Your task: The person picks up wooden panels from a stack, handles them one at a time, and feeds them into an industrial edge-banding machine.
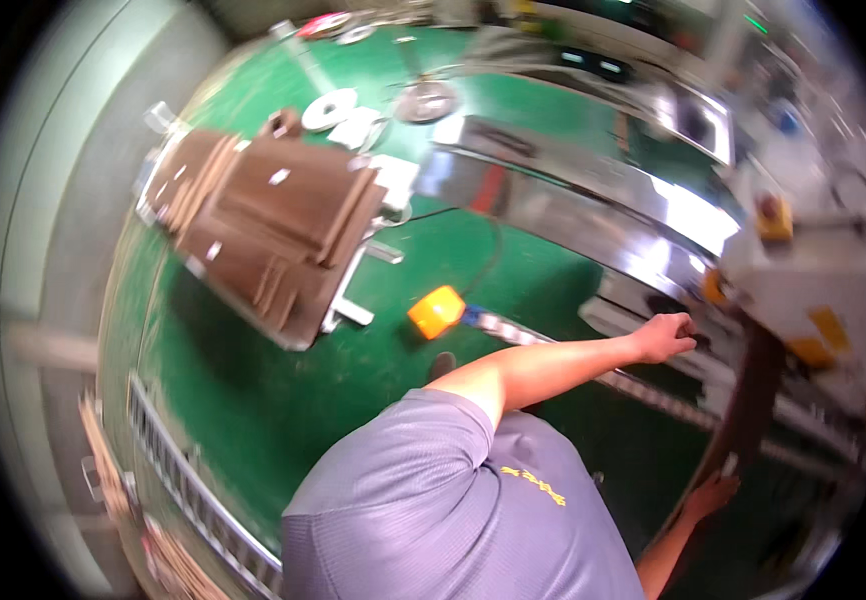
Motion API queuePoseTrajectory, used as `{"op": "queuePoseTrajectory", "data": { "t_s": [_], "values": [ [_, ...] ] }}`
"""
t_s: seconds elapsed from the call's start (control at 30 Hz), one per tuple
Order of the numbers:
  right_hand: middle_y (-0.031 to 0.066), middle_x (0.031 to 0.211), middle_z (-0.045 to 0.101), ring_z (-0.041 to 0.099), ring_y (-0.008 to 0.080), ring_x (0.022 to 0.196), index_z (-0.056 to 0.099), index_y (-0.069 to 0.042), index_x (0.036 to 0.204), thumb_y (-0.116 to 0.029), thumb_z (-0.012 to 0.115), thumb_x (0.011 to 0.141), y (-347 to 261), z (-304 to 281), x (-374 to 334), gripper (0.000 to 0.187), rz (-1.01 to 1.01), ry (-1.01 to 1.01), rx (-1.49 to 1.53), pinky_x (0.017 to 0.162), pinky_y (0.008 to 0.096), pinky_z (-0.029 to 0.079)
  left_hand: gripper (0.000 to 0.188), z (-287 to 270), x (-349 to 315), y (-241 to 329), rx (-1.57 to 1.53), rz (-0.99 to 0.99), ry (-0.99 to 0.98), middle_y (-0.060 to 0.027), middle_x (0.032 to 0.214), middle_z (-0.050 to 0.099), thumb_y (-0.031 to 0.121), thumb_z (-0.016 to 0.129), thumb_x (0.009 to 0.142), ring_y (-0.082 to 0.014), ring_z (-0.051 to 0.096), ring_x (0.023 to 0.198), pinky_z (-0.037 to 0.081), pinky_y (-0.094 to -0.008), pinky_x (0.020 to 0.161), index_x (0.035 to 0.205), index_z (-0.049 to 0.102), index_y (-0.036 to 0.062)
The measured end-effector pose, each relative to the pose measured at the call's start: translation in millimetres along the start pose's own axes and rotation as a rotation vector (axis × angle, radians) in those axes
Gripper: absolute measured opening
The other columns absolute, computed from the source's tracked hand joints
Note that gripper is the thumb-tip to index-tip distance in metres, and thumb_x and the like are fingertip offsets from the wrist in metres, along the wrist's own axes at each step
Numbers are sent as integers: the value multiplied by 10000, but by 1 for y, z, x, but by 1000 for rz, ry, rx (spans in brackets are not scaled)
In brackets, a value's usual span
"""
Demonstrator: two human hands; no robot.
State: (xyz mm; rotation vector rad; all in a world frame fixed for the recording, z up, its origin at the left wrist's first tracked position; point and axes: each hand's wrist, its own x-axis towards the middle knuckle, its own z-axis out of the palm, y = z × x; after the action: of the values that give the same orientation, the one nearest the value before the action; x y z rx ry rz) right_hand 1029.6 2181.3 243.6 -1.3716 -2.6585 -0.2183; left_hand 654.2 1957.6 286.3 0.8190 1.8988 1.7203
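My left hand reaches out at arm's length to the front edge of a grey and white machine. Its fingers curl against a dark part there, and motion blur hides whether they grip anything. My right hand is lower, near my body, and holds the bottom end of a long, narrow brown strip. The strip rises at a slant toward the machine, between my two hands. My grey shirt fills the lower middle of the view.
A metal cart stacked with brown boards stands on the green floor. An orange box lies beside a ribbed rail. A shiny metal conveyor crosses behind. A ribbed rack runs lower left.
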Motion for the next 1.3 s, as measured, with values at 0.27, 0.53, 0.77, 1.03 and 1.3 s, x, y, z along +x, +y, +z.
{"op": "queuePoseTrajectory", "data": {
  "t_s": [0.27,0.53,0.77,1.03,1.3],
  "values": [
    [210,1562,162,155,353,1447,163,24,1495,-427,360,1017,-229,-20,-63,686,-535,-229,731,1172,435,122,269,-434,-318,-88,441,-319,1627,-130,889,640,300,583,914,-299,622,871,478,-427,789,954,591,34],
    [201,1533,240,250,368,1409,263,-32,1477,-485,343,994,-450,-150,-143,668,-1055,-527,792,1148,456,201,792,-606,-599,-139,382,-1179,2123,-233,1321,491,624,542,848,-421,511,1173,433,-523,966,1320,432,-2],
    [249,1479,298,287,401,1374,257,11,1459,-524,363,963,-528,-177,-186,738,-1169,-727,612,1134,463,220,830,-646,-590,-160,214,-1345,1968,-237,1336,467,637,618,793,-413,502,1182,443,-521,959,1339,420,45],
    [250,1459,322,323,402,1349,285,-7,1449,-224,536,923,-617,-204,-241,622,-1430,-882,461,1116,443,281,868,-619,-684,-193,306,-654,1883,-256,1320,530,472,708,808,-342,532,1220,424,-404,1009,1438,343,0],
    [253,1342,461,444,410,1231,386,25,1362,-304,595,890,-742,-202,-305,612,-1656,-655,447,1035,477,368,701,-481,-643,-163,-141,-326,1666,-151,1290,565,173,644,900,-220,618,1039,516,-341,891,1474,277,5]
  ]
}}
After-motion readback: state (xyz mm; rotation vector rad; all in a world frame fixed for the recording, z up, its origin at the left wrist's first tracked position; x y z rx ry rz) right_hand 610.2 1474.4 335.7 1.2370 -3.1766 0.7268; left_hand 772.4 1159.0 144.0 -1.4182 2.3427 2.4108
